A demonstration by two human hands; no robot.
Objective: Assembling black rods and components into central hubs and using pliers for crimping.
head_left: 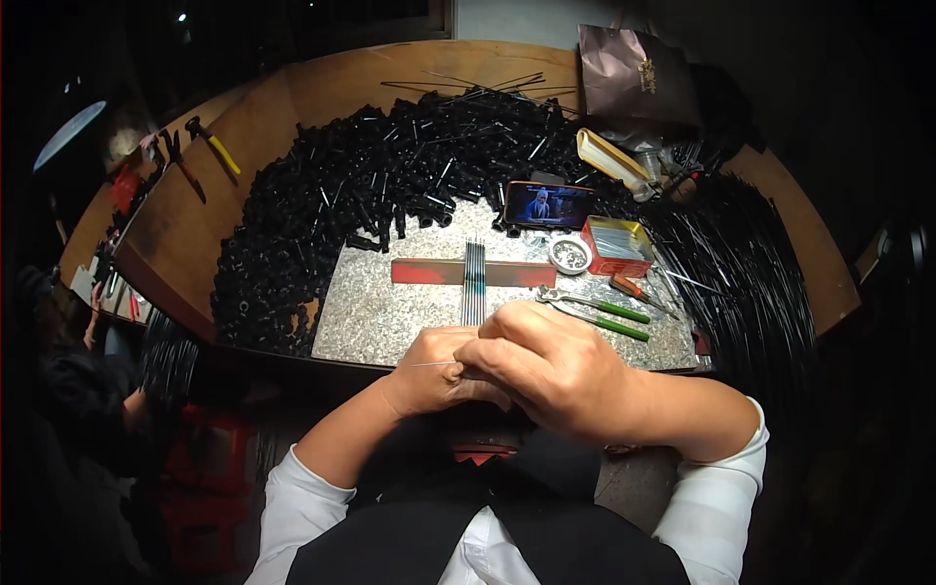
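My two hands meet at the near edge of a speckled stone slab (361, 312). My right hand (551, 366) is closed, its fingertips pinching a thin pale wire (429, 365) that lies across the back of my left hand. Curled beneath it, my left hand (424, 375) is closed too; what its fingers hold is hidden. Just beyond, a row of slim metal rods (474, 278) rests across a red bar (419, 272). The near ends of the rods run down to my hands and disappear behind them.
Green-handled pliers (619, 312), an orange-handled tool (629, 286), a white dish (570, 254) and a red-yellow tin (619, 249) sit right. A phone (549, 204) leans behind. Black tubular parts (292, 224) heap left and back; long dark rods (760, 263) lie right. Wooden walls (171, 253) surround.
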